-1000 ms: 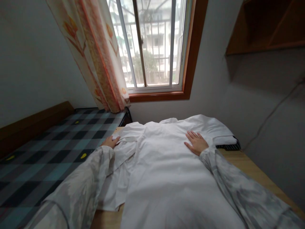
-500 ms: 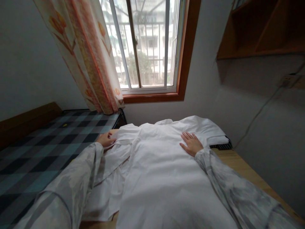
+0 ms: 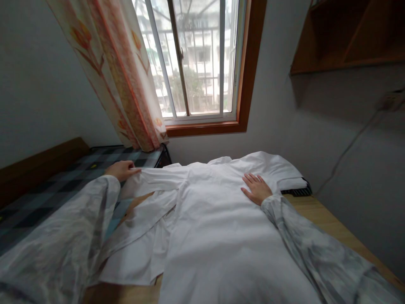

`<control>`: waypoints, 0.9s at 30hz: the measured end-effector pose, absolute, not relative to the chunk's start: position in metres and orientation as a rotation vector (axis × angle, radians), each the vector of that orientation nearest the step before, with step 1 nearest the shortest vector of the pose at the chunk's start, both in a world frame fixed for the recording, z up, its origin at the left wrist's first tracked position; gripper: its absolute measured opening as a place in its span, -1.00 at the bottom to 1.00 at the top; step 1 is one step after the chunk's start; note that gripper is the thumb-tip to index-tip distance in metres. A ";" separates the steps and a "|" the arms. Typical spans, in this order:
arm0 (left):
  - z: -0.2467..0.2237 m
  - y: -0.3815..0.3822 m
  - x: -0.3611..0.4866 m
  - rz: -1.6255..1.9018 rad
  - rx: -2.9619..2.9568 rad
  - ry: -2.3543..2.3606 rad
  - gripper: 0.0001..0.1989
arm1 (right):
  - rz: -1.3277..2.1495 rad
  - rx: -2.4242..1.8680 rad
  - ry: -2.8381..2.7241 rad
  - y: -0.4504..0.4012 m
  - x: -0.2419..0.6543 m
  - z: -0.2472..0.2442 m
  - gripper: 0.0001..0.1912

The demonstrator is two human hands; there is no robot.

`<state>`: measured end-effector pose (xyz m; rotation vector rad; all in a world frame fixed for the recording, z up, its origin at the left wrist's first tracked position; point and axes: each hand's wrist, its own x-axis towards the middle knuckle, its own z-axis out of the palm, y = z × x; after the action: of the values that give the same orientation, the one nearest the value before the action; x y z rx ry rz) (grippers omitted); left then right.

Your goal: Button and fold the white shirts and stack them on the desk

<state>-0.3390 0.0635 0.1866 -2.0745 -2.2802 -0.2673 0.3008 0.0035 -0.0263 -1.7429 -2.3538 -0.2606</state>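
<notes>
A white shirt [image 3: 209, 219] lies spread over the wooden table, its body running toward me. My left hand [image 3: 122, 170] pinches the end of its left-side sleeve [image 3: 161, 177], which is stretched out sideways past the table's edge. On the upper right of the shirt my right hand [image 3: 257, 188] lies flat, fingers spread, pressing on the cloth. Below the raised sleeve, a loose white flap [image 3: 136, 257] of cloth lies in folds; whether it belongs to the same garment I cannot tell.
A bed with a checked cover [image 3: 28, 215] stands along the left. The table's bare wood [image 3: 319, 215] shows on the right, near a black ribbed object [image 3: 297, 191] under the cloth. Behind are a curtain [image 3: 126, 84] and window; a wooden shelf [image 3: 332, 55] hangs upper right.
My left hand has moved left and up, drawing the sleeve out over the bed side. The right hand stays flat on the shirt.
</notes>
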 end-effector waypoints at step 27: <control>0.143 -0.003 -0.173 0.100 -2.688 -1.876 -0.47 | -0.181 -1.706 -2.340 0.000 0.299 -0.021 -0.37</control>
<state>-0.1728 -0.0026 0.1428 -2.6881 -1.8755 0.0997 0.2993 -0.0001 -0.0209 -1.7063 -2.3400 -0.1811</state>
